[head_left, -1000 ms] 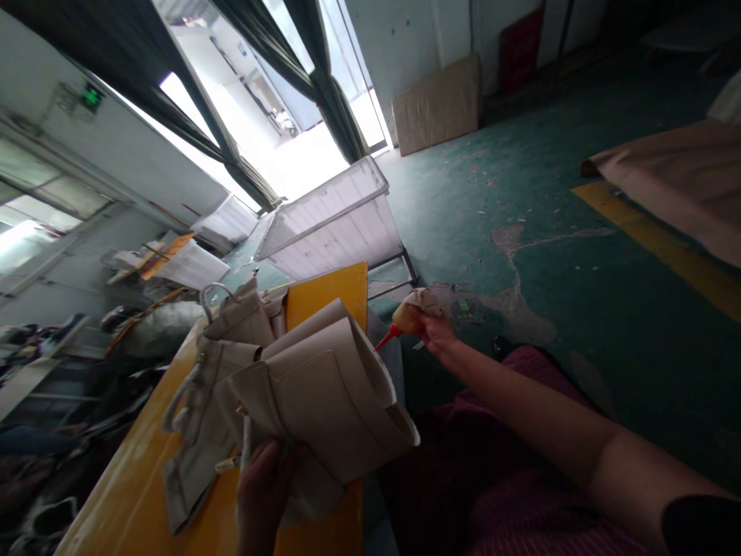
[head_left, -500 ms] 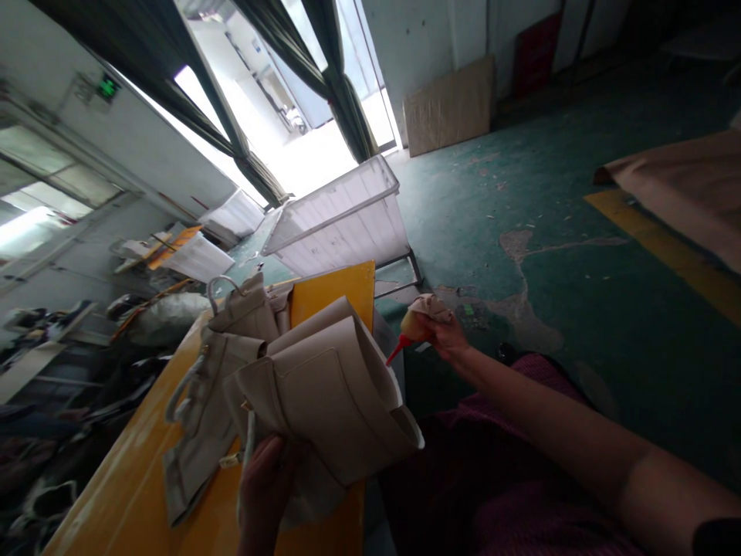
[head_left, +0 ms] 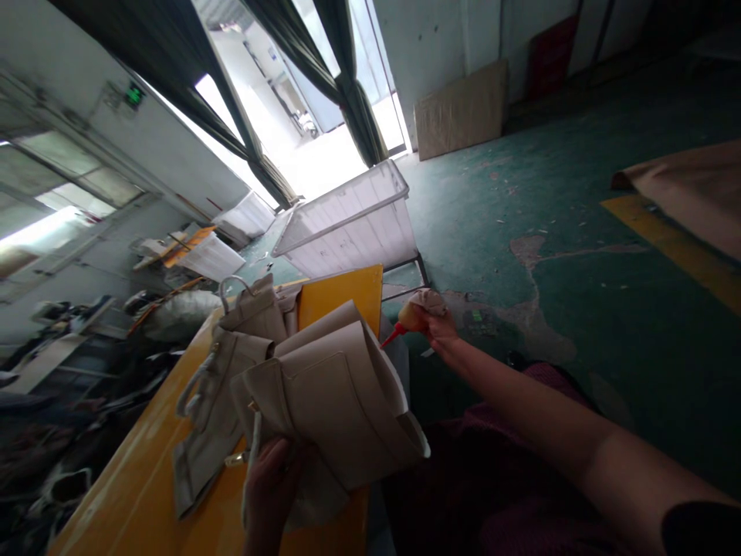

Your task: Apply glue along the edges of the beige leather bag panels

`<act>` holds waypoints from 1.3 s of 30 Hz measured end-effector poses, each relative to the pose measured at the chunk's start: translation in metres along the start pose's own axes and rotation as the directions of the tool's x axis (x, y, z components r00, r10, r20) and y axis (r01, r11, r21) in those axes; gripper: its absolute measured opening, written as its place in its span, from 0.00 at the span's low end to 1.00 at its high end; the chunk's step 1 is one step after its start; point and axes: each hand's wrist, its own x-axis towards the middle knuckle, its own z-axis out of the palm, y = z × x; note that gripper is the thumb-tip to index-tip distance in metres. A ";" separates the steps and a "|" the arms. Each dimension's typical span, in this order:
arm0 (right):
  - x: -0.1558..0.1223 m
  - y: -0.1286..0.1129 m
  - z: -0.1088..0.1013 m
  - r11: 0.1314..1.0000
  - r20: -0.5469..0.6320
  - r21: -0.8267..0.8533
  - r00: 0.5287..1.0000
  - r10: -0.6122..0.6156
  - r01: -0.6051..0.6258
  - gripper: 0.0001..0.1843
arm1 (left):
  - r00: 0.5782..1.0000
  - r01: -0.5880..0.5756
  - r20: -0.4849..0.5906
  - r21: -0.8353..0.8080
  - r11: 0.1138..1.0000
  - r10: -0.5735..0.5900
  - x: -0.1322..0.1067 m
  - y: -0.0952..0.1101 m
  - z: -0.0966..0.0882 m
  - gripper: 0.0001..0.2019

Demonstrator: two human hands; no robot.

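Observation:
My right hand (head_left: 440,324) is closed around a squeeze bottle (head_left: 411,315) with a yellowish body, a red tapered nozzle and a crumpled pale wrapping at its far end. The nozzle tip is at the open edge of a beige handbag (head_left: 329,394), near its upper corner; whether it touches cannot be made out. The handbag lies on its side, its open end facing right. Near its handle, my left hand (head_left: 275,471) grips the bag, fingers partly hidden in shadow. More beige bag pieces (head_left: 231,371) with handles lie beyond it.
The bags rest on a yellow-orange table (head_left: 341,289), its edge right beside my lap. A large white bin (head_left: 353,232) on a metal frame stands past the far end. Brown board (head_left: 461,112) leans on the wall. Piled goods (head_left: 63,432) are at left.
The bottle's nozzle has moved along the bag's edge, toward its far upper corner. My left hand keeps its hold on the bag. The whole view has shifted slightly.

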 end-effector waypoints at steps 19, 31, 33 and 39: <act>-0.067 -0.029 -0.060 0.998 0.086 -0.061 0.996 0.015 -0.009 0.31 | 0.958 -0.284 -0.003 0.088 0.955 0.285 0.003 -0.020 -0.003 0.20; -0.097 -0.038 -0.066 0.997 0.097 -0.022 0.993 0.069 -0.068 0.36 | 0.934 -0.342 -0.049 0.154 0.927 0.353 -0.006 -0.013 -0.009 0.20; -0.097 -0.037 -0.068 0.997 0.095 -0.044 0.993 0.074 -0.071 0.35 | 0.940 -0.327 -0.047 0.146 0.934 0.337 -0.007 -0.011 -0.010 0.20; -0.095 -0.030 -0.077 0.994 0.100 -0.039 0.990 0.102 -0.098 0.36 | 0.946 -0.303 -0.076 0.144 0.942 0.316 -0.011 -0.002 -0.012 0.20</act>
